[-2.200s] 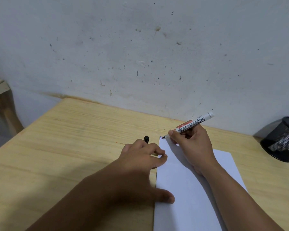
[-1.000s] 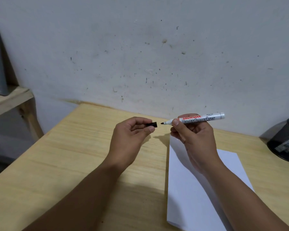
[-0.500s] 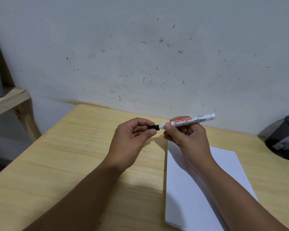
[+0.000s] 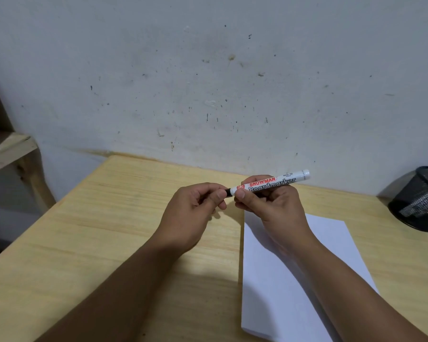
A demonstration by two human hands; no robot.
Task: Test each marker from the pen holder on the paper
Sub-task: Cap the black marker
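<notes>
My right hand [image 4: 272,206] grips a white board marker [image 4: 274,183] with red and black lettering, held roughly level above the table. My left hand [image 4: 195,208] pinches the black cap [image 4: 229,192], which now sits on the marker's tip end; only a sliver of the cap shows between the fingers. The white paper [image 4: 331,248] lies on the table under my right forearm. The black mesh pen holder [image 4: 420,198] stands at the far right by the wall; its contents are not visible.
The light wooden table [image 4: 97,230] runs up to a stained white wall. A wooden shelf [image 4: 8,149] stands off the table's left edge with a dark object on it.
After marking the paper's top corner, my right hand lifted the marker. My left hand raised the cap and pushed it onto the tip, so the two hands now meet.
</notes>
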